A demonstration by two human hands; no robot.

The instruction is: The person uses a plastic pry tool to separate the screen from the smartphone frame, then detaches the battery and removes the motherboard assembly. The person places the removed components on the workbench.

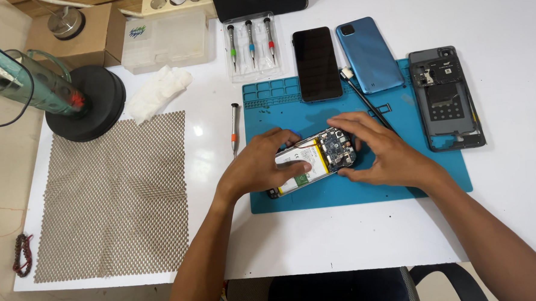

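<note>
We see plastic, rubber, glass and metal on a smooth white tabletop (344, 237).
The blue mat (366, 191) looks matt and rubbery, the black phone screen (316, 64) glossy, the blue back cover (369, 54) shiny plastic, the grey mesh mat (116, 199) rough, the screwdriver (235, 125) metal.

Two bare forearms, no sleeves, no gloves, no rings or watch seen. Left hand (262, 166), right hand (379, 154), fingers bare.
</note>
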